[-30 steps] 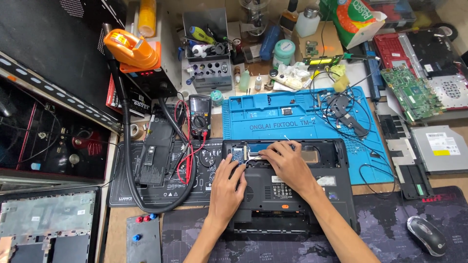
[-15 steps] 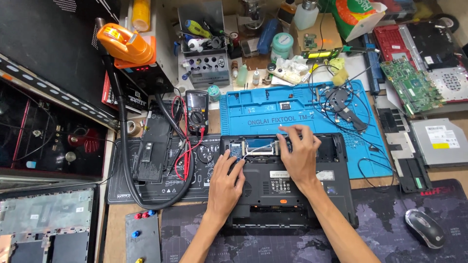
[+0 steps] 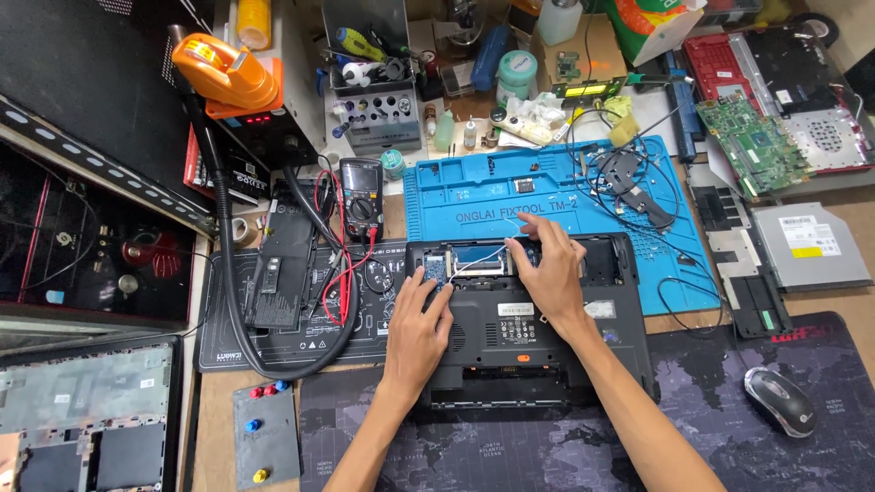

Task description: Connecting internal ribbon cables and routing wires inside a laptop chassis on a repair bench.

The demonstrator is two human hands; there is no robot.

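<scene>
On the crowded worktop [image 3: 273, 392], an upturned black laptop [image 3: 533, 346] lies between the blue mat [image 3: 474, 196] and the dark map-printed mat [image 3: 711, 428], its far compartment uncovered. The risk lies there: the thin white wire [image 3: 488, 252] crossing the opening could snap or pull from its socket if tugged sideways, and a slip could scrape the small blue board [image 3: 435, 267]. The right hand [image 3: 547, 273] reaches forward across the case, fingers loosely bent, thumb and forefinger pinching the wire's end. The left hand [image 3: 417, 333] rests flat on the case, fingers spread, tips touching the compartment's edge beside the blue board.
</scene>
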